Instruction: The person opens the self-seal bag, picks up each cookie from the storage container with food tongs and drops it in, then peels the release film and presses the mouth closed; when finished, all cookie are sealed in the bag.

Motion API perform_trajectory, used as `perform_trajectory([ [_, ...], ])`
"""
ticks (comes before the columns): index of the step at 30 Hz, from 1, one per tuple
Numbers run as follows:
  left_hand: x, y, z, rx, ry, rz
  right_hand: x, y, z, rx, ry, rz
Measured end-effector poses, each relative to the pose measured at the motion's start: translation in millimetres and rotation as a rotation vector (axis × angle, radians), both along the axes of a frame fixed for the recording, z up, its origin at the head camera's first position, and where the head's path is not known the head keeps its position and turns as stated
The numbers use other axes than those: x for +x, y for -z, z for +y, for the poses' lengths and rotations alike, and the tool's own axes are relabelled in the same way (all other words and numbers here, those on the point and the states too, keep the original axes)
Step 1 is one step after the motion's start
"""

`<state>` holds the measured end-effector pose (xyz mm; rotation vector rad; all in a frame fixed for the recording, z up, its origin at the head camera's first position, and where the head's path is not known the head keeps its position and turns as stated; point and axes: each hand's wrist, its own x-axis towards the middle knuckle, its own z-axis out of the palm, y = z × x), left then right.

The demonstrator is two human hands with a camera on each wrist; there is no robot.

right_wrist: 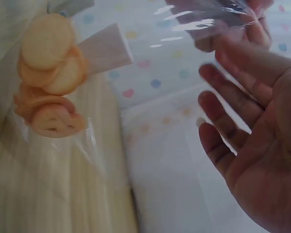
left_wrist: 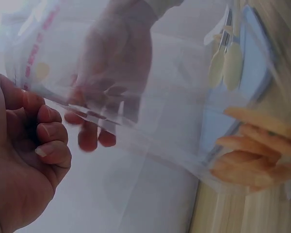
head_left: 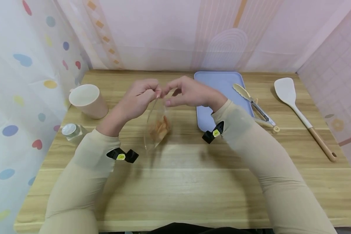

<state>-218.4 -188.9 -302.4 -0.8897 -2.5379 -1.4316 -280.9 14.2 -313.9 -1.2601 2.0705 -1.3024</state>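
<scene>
A clear plastic bag [head_left: 150,130] hangs upright above the table, with several round, flat, orange-tan pieces like cookies [right_wrist: 51,73] in its bottom. My left hand [head_left: 141,97] pinches its top edge at one corner, fingers curled. Red print runs along that edge in the left wrist view. Beside it, my right hand [head_left: 190,92] is at the bag's top, thumb and index finger apart in the head view. Its other fingers [right_wrist: 225,109] are spread and loosely bent in the right wrist view. Whether its fingertips touch the film is hard to tell.
On the left stand a pale mug [head_left: 89,102] and a glass jar with a white lid [head_left: 71,130]. A blue tray [head_left: 216,79] lies behind my right forearm, with tongs [head_left: 255,105] across its right side. A white spatula [head_left: 293,104] with a wooden handle lies far right.
</scene>
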Motion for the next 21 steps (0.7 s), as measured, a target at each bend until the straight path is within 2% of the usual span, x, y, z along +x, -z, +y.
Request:
perform_trajectory([
  [3, -2.7, -2.2, 0.6, -0.037, 0.006, 0.022, 1.1, 9.2, 1, -0.050, -0.009, -0.028],
  [5, -2.1, -1.2, -0.4, -0.045, -0.018, 0.022, 2.6, 14.7, 2, -0.086, 0.011, -0.004],
  [8, 4.5, 4.9, -6.1, -0.043, -0.078, 0.022, 5.8, 21.1, 4, -0.121, 0.100, -0.001],
  [10, 13.1, 13.6, -11.5, -0.031, -0.119, 0.015, 8.6, 24.2, 7, -0.143, 0.186, -0.026],
  [12, 21.7, 25.8, -17.4, -0.025, -0.139, 0.000, 10.8, 26.5, 11, -0.169, 0.267, -0.054],
  [15, 27.4, 49.5, -24.1, -0.022, -0.171, -0.074, 10.6, 31.0, 15, -0.219, 0.352, -0.070],
  [18, 20.4, 75.8, -28.8, 0.000, -0.236, -0.163, 9.1, 35.0, 18, -0.268, 0.384, -0.052],
  [20, 12.6, 93.0, -30.3, 0.095, -0.278, -0.244, 9.8, 36.0, 19, -0.305, 0.390, -0.054],
  [21, 8.7, 101.2, -30.6, 0.184, -0.284, -0.298, 10.9, 36.1, 19, -0.322, 0.395, -0.060],
])
